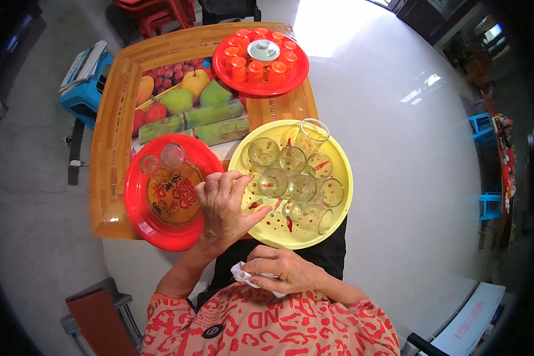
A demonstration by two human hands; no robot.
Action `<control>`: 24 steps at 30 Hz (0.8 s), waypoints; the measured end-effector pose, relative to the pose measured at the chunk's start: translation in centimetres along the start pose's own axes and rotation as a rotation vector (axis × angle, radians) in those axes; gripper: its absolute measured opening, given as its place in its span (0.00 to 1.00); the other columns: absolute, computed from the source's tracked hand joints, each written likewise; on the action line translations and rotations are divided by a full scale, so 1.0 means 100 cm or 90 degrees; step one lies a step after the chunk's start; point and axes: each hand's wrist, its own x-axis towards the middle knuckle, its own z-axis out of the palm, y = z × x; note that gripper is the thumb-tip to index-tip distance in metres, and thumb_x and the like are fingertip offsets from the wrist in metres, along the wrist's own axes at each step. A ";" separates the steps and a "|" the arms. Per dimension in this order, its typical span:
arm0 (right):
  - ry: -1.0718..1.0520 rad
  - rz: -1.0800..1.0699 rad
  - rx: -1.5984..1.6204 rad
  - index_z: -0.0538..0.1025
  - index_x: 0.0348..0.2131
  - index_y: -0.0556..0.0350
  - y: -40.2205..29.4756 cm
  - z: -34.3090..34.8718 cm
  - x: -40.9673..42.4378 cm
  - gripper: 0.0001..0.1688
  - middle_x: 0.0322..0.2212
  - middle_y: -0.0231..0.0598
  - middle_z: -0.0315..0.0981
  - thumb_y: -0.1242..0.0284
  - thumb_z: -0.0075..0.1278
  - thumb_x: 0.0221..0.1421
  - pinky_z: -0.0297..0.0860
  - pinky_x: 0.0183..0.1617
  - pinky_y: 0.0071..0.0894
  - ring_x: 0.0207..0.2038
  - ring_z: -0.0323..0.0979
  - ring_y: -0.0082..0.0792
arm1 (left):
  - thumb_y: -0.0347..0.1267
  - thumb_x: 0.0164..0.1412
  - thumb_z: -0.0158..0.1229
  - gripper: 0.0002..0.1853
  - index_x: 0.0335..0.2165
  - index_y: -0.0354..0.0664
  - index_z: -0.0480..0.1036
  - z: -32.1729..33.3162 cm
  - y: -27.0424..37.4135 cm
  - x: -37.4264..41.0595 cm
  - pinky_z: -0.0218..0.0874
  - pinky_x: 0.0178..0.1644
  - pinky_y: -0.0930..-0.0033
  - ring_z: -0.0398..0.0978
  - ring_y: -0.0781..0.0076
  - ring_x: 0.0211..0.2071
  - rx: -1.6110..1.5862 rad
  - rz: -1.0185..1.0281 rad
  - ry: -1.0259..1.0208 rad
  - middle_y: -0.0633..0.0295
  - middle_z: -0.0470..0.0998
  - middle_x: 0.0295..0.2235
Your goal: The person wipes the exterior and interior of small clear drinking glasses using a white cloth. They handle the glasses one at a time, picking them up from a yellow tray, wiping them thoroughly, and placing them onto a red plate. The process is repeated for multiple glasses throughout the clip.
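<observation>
My left hand (224, 209) is over the left rim of a yellow tray (267, 233), fingers and thumb spread with nothing between them. Several clear drinking glasses stand on that tray, the closest to my fingers being an upright glass (272, 183). One glass (312, 218) lies on its side near the tray's front right. Close to my body, my right hand (285, 269) holds a crumpled white cloth or tissue (244, 272). To the left, a red tray (138, 204) carries two clear glasses (173, 155), and printed characters mark its middle.
A wooden table (104, 178) with a fruit-print top (191, 95) supports the trays. At its far end, a red tray (267, 89) bears several orange cups (239, 66) around a white lidded bowl (263, 51). A blue stool (82, 102) stacked with papers stands left; red plastic chairs (160, 15) are behind.
</observation>
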 end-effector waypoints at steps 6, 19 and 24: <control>0.048 -0.027 0.006 0.75 0.35 0.60 0.004 -0.018 -0.022 0.11 0.30 0.42 0.68 0.76 0.52 0.49 0.68 0.33 0.37 0.29 0.70 0.43 | 0.49 0.27 0.73 0.35 0.37 0.48 0.73 0.025 0.021 0.005 0.46 0.45 0.56 0.62 0.66 0.44 0.079 -0.054 0.021 0.69 0.71 0.38; 0.065 -0.004 -0.001 0.74 0.39 0.58 0.012 -0.021 -0.046 0.14 0.33 0.42 0.70 0.77 0.52 0.50 0.69 0.37 0.34 0.33 0.72 0.41 | 0.36 0.33 0.69 0.32 0.42 0.47 0.68 0.010 0.010 -0.008 0.51 0.51 0.58 0.67 0.61 0.46 -0.147 0.033 0.054 0.64 0.73 0.43; 0.082 0.003 -0.019 0.75 0.37 0.60 0.013 -0.010 -0.049 0.12 0.32 0.44 0.70 0.76 0.52 0.49 0.69 0.38 0.37 0.33 0.72 0.44 | 0.29 0.32 0.67 0.34 0.44 0.44 0.65 -0.001 0.014 0.001 0.57 0.51 0.55 0.68 0.54 0.46 -0.274 0.084 0.063 0.57 0.73 0.44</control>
